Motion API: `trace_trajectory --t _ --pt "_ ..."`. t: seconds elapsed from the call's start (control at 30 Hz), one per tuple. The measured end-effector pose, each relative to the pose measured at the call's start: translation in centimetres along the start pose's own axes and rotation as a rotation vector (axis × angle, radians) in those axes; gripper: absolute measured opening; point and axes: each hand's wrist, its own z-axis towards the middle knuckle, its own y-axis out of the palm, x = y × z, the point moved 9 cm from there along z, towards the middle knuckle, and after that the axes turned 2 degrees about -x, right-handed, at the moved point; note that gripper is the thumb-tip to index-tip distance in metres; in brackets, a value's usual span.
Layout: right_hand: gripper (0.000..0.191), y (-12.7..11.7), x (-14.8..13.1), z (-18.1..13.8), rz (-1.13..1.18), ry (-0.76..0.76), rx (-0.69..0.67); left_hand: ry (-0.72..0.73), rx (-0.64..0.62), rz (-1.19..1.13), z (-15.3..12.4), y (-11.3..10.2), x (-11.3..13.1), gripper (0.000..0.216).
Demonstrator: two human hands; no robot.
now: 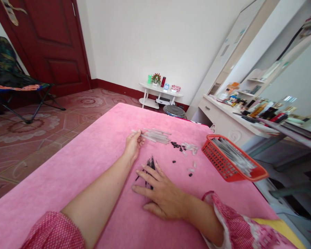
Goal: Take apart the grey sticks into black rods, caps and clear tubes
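Note:
My left hand (pixel 133 144) is closed in a pinch at the near-left end of a pile of clear pen barrels (pixel 159 136). One slim, clear barrel seems to be between its fingertips, though blur softens the details. With its fingers spread, my right hand (pixel 164 190) lies over a bunch of thin black pen refills (pixel 152 163), which it partly hides. To the right of the barrels are several small black plugs (pixel 176 146) and a heap of small clear pen caps (pixel 191 148). A few stray pieces lie closer to my right hand.
An orange-red plastic basket (pixel 214 163) full of clear pens or barrels stands at the right edge of the pink-covered table (pixel 103 145). Beyond it is a dressing table (pixel 223 110) crowded with bottles. A low white stand (pixel 147 86) is by the wall, and a folding chair (pixel 18 81) at left.

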Motion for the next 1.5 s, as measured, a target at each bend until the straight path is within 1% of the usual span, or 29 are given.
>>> trace_trajectory --t 0.13,0.2,0.33,0.43,0.5,0.57,0.73,0.8,0.87,0.9,0.93,0.97,1.03,1.1,1.13,1.17,1.2,1.27,1.37,1.5 --pt "0.043 0.6 2.8 1.6 -0.032 0.056 0.044 -0.003 0.008 0.0 -0.2 0.2 0.0 0.02" --pt "0.041 0.8 4.0 2.3 -0.044 0.058 0.063 -0.002 0.012 -0.016 -0.3 0.3 0.1 0.019" --pt "0.037 0.5 5.5 3.1 -0.068 0.028 0.115 0.011 0.019 -0.046 0.0 0.1 0.6 0.016" --pt "0.033 -0.2 6.1 3.5 -0.077 0.046 0.192 0.043 0.039 -0.073 0.6 -0.5 1.2 0.013" --pt "0.03 -0.6 5.9 4.2 -0.085 0.059 0.237 0.06 0.048 -0.092 1.0 -0.9 1.6 0.012" --pt "0.026 -0.6 5.1 5.2 -0.126 0.053 0.244 0.071 0.059 -0.106 1.2 -1.1 2.0 0.012" --pt "0.019 0.4 3.2 7.7 -0.295 0.023 0.17 0.052 0.094 -0.153 1.2 -1.6 2.4 0.009" --pt "0.017 0.5 2.9 7.7 -0.328 -0.002 0.155 0.03 0.118 -0.204 1.2 -1.7 2.2 0.009" --pt "0.017 0.1 2.5 7.0 -0.305 -0.05 0.171 0.008 0.132 -0.257 1.3 -1.8 2.0 0.01" --pt "0.017 -0.5 2.4 6.4 -0.259 -0.067 0.208 -0.002 0.135 -0.281 1.3 -1.7 1.8 0.011" --pt "0.018 -1.5 2.4 5.6 -0.186 -0.065 0.274 -0.013 0.133 -0.301 1.2 -1.6 1.6 0.012" --pt "0.018 -2.9 2.8 4.7 -0.088 -0.031 0.373 -0.026 0.127 -0.317 1.2 -1.5 1.4 0.013" --pt "0.018 -6.1 4.9 2.1 0.158 0.14 0.666 -0.054 0.106 -0.344 1.0 -0.9 0.9 0.014" --pt "0.019 -8.5 7.7 -1.3 0.405 0.355 1.001 -0.087 0.083 -0.367 0.8 -0.3 0.3 0.015" --pt "0.02 -9.1 8.9 -2.9 0.506 0.436 1.144 -0.108 0.073 -0.377 0.6 0.0 -0.1 0.016" --pt "0.019 -9.5 9.8 -4.1 0.586 0.49 1.258 -0.129 0.066 -0.387 0.4 0.3 -0.4 0.016" --pt "0.018 -9.7 10.5 -5.0 0.646 0.516 1.337 -0.149 0.062 -0.397 0.2 0.6 -0.7 0.016" --pt "0.015 -9.9 11.6 -5.9 0.716 0.527 1.41 -0.182 0.058 -0.412 -0.2 1.1 -1.1 0.018" --pt "0.016 -9.8 12.6 -6.3 0.779 0.521 1.442 -0.201 0.062 -0.428 -0.7 1.6 -1.3 0.019" --pt "0.015 -9.4 12.9 -6.4 0.822 0.496 1.473 -0.219 0.054 -0.431 -1.2 2.1 -1.6 0.019"
